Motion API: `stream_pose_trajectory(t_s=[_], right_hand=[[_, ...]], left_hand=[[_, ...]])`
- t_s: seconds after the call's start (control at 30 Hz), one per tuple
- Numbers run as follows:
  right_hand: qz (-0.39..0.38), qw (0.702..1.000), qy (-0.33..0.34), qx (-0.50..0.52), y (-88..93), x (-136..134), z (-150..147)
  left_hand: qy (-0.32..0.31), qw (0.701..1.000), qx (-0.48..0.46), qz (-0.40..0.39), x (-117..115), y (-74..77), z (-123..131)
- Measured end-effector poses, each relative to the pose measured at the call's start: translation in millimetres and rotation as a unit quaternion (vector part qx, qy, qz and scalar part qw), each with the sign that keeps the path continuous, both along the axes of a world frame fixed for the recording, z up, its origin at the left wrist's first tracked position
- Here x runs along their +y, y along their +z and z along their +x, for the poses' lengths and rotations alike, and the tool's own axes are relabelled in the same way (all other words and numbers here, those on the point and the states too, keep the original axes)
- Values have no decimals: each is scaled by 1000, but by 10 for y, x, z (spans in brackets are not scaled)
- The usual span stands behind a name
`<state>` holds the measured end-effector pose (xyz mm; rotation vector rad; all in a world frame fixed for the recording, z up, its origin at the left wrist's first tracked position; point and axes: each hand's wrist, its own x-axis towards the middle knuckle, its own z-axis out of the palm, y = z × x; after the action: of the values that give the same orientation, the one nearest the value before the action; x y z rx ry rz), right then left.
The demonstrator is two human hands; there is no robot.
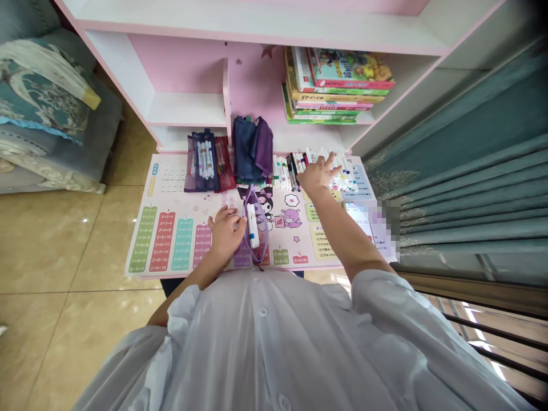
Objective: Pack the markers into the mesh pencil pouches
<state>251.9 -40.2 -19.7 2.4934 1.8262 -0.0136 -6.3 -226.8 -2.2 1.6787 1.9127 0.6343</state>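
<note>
My left hand lies by the left edge of an unzipped purple mesh pouch, its fingers loosely apart and holding nothing I can see. White markers lie inside the pouch's opening. Over to the right, my right hand reaches across a row of markers, fingers spread over them. Part of the row is hidden under that hand. More markers, white with coloured bands, lie left of it, with several dark pens between.
Filled mesh pouches and folded dark pouches lie along the desk's back. Stacked books sit on the shelf. A phone rests at the right of the printed desk mat, near a curtain.
</note>
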Motion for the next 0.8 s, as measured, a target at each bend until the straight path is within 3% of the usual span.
stream_pose_trajectory(t_s=[0.4,0.8], right_hand=[[2,1000,18,-12,-59,71,-32],[-69,997,10,-19,37,38,-56]], left_hand=[[3,1000,-2,1,-1,-10,-4],[5,1000,0,-3,-8,-4,-4]])
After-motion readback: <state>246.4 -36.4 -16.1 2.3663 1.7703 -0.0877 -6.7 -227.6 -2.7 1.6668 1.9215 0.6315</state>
